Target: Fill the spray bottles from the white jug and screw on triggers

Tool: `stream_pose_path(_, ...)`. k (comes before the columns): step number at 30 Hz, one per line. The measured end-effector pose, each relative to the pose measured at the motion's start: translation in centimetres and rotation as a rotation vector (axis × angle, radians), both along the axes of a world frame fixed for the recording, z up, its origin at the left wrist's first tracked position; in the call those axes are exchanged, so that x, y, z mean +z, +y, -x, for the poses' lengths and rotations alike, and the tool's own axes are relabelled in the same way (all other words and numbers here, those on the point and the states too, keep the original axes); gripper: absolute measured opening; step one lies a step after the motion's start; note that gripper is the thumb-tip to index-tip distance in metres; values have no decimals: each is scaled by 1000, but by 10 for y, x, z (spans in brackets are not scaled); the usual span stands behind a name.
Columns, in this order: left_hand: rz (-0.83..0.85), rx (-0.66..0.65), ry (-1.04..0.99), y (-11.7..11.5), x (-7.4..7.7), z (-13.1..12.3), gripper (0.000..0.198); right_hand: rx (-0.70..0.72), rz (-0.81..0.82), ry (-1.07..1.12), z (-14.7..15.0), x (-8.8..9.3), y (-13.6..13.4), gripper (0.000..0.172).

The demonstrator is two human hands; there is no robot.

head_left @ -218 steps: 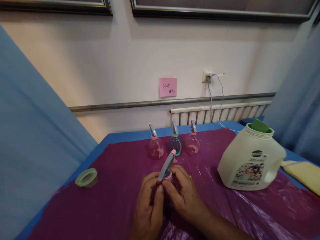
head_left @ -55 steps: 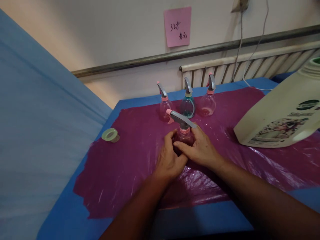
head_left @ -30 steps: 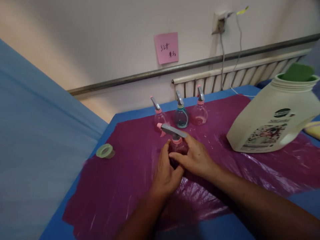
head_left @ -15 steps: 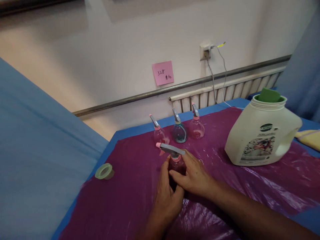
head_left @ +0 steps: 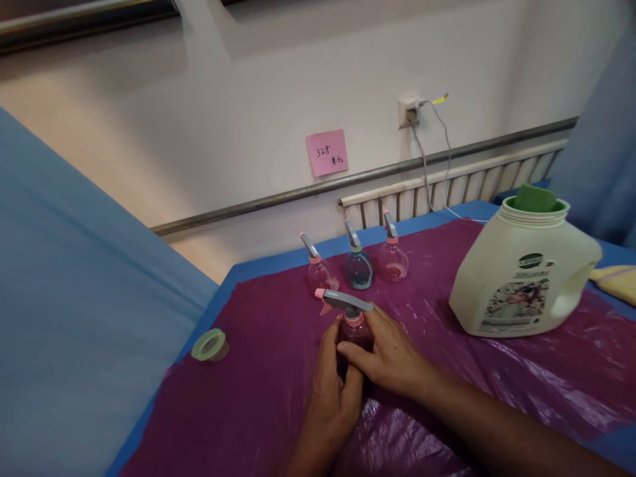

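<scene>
A spray bottle (head_left: 356,331) with a grey and pink trigger head stands upright between my two hands, nozzle pointing left. My left hand (head_left: 334,391) is wrapped round its left side and my right hand (head_left: 390,351) round its right side, thumb across the front. The bottle's lower part is hidden by the fingers. Behind it stand a clear bottle with a pink collar (head_left: 320,273), a teal bottle (head_left: 360,268) and another clear bottle with a pink collar (head_left: 394,262).
A large cream jug (head_left: 521,265) with a green piece in its mouth stands at the right. A pale green cap (head_left: 210,345) lies at the left on the purple sheet (head_left: 248,391). A yellow cloth (head_left: 616,281) is at the right edge; blue curtains hang at both sides.
The whole view has shifted slightly, so things appear a little lower. Both hands still hold the spray bottle in nearly the same pose.
</scene>
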State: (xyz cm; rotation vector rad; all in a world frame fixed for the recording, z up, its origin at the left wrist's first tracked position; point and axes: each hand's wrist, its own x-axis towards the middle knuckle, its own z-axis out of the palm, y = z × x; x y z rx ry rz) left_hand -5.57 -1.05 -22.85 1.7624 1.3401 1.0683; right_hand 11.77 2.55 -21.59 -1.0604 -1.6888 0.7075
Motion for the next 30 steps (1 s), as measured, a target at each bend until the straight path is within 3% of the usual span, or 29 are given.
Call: stream_pose_path(30, -9, 51, -45, 2, -7, -3, 67, -2, -21, -11, 1, -3, 0, 25)
